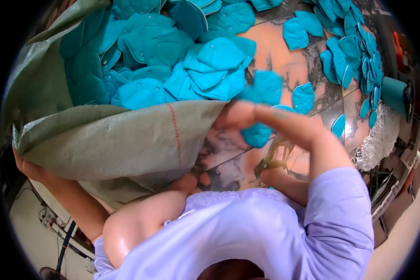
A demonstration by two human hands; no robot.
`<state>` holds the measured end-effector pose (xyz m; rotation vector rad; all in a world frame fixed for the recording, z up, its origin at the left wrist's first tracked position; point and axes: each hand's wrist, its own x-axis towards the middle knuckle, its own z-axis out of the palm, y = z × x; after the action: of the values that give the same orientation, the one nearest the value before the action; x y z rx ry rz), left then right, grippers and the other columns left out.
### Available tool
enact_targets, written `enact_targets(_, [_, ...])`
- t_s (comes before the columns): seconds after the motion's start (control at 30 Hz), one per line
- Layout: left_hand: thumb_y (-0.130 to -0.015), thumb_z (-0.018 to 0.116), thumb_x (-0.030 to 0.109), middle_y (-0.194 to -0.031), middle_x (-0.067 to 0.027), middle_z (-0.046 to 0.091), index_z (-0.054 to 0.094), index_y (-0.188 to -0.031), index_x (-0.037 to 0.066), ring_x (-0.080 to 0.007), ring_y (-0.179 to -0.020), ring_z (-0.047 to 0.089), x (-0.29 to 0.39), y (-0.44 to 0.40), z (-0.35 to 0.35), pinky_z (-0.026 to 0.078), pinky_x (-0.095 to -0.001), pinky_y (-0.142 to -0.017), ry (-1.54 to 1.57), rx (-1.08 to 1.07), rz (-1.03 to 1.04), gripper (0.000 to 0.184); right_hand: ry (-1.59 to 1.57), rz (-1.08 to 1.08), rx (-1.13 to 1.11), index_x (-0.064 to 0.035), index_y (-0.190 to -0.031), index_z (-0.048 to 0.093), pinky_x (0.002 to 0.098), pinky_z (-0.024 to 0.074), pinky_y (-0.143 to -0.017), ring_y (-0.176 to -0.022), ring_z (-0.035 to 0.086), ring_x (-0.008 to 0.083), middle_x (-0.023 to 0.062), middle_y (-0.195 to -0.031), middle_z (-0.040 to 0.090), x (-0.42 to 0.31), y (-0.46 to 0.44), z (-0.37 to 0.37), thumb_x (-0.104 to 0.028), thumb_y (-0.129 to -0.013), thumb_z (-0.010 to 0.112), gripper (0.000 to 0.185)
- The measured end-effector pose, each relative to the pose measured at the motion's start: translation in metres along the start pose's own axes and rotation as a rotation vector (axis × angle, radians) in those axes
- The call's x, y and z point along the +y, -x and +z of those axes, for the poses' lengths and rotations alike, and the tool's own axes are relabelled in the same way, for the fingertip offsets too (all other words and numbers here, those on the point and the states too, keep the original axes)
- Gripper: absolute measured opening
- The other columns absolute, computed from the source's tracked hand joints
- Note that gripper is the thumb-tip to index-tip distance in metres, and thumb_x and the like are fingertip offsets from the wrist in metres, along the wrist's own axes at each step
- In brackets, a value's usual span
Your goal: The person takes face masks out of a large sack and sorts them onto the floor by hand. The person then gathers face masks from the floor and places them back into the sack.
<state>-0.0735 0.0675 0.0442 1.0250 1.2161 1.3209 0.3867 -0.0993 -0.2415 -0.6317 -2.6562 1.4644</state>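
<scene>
A pale woven plastic sack [126, 144] with red stitching lies with its wide mouth facing away from me. Many teal padded fabric pieces [140, 93] are heaped in and around that mouth. At the sack's left edge is my left hand [24, 164], gripping the raised material; its fingers are mostly hidden behind the fold. My right hand [238, 115], smeared by motion, is at the sack's right edge, close to the heap. Beside it are a blurred teal piece [265, 87] and another teal piece [256, 135] below; I cannot tell whether it holds anything.
More teal pieces [347, 51] are piled at the upper right on the marble-patterned floor [266, 44]. A clear crinkled plastic bundle [378, 137] and shelving [401, 182] stand at the right. My sandalled foot [277, 170] is near the sack; cables [63, 247] run at the lower left.
</scene>
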Motion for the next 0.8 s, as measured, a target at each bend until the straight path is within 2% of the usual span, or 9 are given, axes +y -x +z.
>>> enact_targets(0.2, [-0.099,0.046,0.035,-0.121,-0.0144,0.067,0.064,-0.125,0.004,-0.0296,-0.109,0.064,-0.003,0.007,0.021,0.051,-0.0439,-0.097,0.224,-0.177,-0.204,0.044,0.994,0.376,0.224,-0.0126,-0.125,0.066,0.0527,0.0253,-0.115,-0.136,0.041,0.0297,0.0136,-0.138,0.054,0.034,0.055,-0.115,-0.023,-0.085,0.059,0.042])
enact_targets(0.27, [-0.099,0.046,0.034,-0.127,-0.0142,0.065,0.062,-0.128,0.004,-0.0297,-0.114,0.062,-0.005,0.008,0.028,0.048,-0.0449,-0.102,0.339,-0.324,-0.289,0.045,0.760,0.049,0.276,-0.0121,-0.124,0.064,0.0546,0.0253,-0.114,-0.138,0.037,0.0340,0.0149,-0.144,0.045,0.036,0.075,-0.078,-0.033,-0.074,0.068,0.054])
enact_targets(0.3, [-0.099,0.046,0.034,-0.130,-0.0141,0.064,0.061,-0.129,0.004,-0.0297,-0.117,0.061,-0.007,0.007,0.030,0.046,-0.0455,-0.104,0.401,-0.400,-0.331,0.045,0.519,0.089,-0.099,-0.0141,-0.127,0.059,0.0566,0.0264,-0.116,-0.138,0.039,0.0345,0.0142,-0.144,0.045,-0.011,0.074,-0.084,-0.026,-0.077,0.068,0.051])
enact_targets(0.33, [-0.100,0.046,0.034,-0.132,-0.0145,0.062,0.060,-0.131,0.004,-0.0297,-0.119,0.060,-0.010,0.006,0.029,0.046,-0.0455,-0.105,0.415,-0.458,-0.309,0.046,0.887,-0.113,0.050,-0.0167,-0.124,0.059,0.0557,0.0268,-0.116,-0.137,0.041,0.0320,0.0115,-0.144,0.044,-0.021,0.088,-0.040,-0.030,-0.079,0.068,0.048])
enact_targets(0.4, [-0.100,0.045,0.033,-0.138,-0.0155,0.057,0.057,-0.134,0.003,-0.0298,-0.124,0.057,-0.021,0.004,0.028,0.044,-0.0458,-0.108,0.469,-0.536,-0.297,0.047,0.797,-0.151,-0.144,-0.0194,-0.130,0.056,0.0565,0.0283,-0.114,-0.140,0.038,0.0276,0.0080,-0.145,0.043,-0.029,0.107,0.015,-0.036,-0.082,0.063,0.052])
enact_targets(0.47, [-0.100,0.045,0.033,-0.141,-0.0156,0.056,0.055,-0.137,0.003,-0.0301,-0.126,0.056,-0.028,0.010,0.028,0.044,-0.0459,-0.108,0.451,-0.448,-0.301,0.048,0.881,-0.164,0.029,-0.0246,-0.132,0.056,0.0570,0.0305,-0.112,-0.141,0.038,0.0267,0.0064,-0.149,0.040,-0.005,0.125,0.007,-0.030,-0.085,0.061,0.048])
enact_targets(0.6, [-0.099,0.047,0.034,-0.134,-0.0148,0.060,0.057,-0.132,0.003,-0.0286,-0.120,0.060,-0.033,0.027,0.045,0.050,-0.0419,-0.102,0.362,-0.215,-0.350,0.046,0.836,0.552,0.425,-0.0195,-0.138,0.052,0.0568,0.0334,-0.108,-0.140,0.038,0.0308,0.0102,-0.152,0.040,0.030,0.146,-0.068,-0.023,-0.082,0.072,0.060])
enact_targets(0.67, [-0.098,0.048,0.034,-0.130,-0.0145,0.063,0.059,-0.130,0.003,-0.0274,-0.117,0.062,-0.033,0.026,0.056,0.051,-0.0400,-0.100,0.336,-0.145,-0.356,0.046,0.640,0.618,0.554,-0.0172,-0.140,0.051,0.0548,0.0356,-0.108,-0.137,0.042,0.0343,0.0127,-0.151,0.040,0.019,0.166,-0.092,-0.027,-0.082,0.074,0.062])
enact_targets(0.8, [-0.099,0.050,0.029,-0.128,-0.0145,0.063,0.056,-0.131,0.001,-0.0244,-0.114,0.062,-0.043,0.036,0.061,0.050,-0.0358,-0.099,0.145,-0.058,-0.255,0.042,0.327,1.352,1.218,-0.0138,-0.148,0.042,0.0539,0.0452,-0.101,-0.131,0.047,0.0396,0.0233,-0.138,0.051,0.052,0.249,-0.035,-0.046,-0.079,0.079,0.084])
